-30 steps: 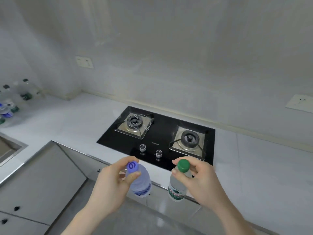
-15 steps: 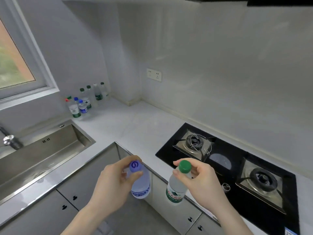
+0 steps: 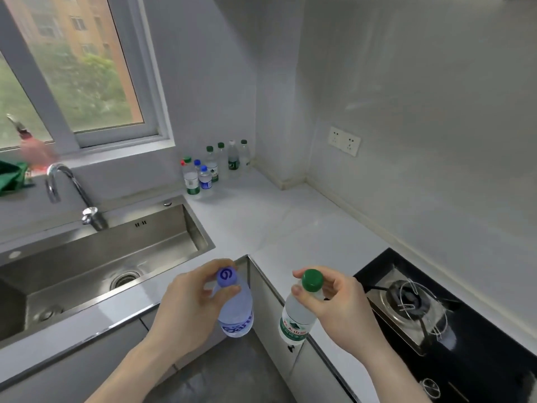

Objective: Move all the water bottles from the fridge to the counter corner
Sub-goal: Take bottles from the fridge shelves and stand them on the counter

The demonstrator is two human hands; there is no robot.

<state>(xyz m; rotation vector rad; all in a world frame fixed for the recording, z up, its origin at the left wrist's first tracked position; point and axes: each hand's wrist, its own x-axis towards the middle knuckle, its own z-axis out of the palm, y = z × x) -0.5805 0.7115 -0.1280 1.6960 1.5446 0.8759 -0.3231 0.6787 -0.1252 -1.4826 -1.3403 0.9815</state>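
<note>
The white L-shaped tabletop (image 3: 261, 225) wraps from the steel sink (image 3: 96, 257) under the window round to the black gas hob (image 3: 430, 309), and its far corner already carries a cluster of water bottles (image 3: 215, 167) standing upright near the wall, well clear of sink and burners, probably so they stay out of the work area. Nearer, over the cabinet fronts, each hand carries one more bottle by its neck. The left hand (image 3: 186, 303) has its grip pinched around the blue-capped bottle (image 3: 236, 309); the right hand (image 3: 340, 306) grasps the green-capped bottle (image 3: 297, 318) just below the cap. Both bottles hang upright, apart from each other, a hold that likely suits setting them down base-first among the others.
</note>
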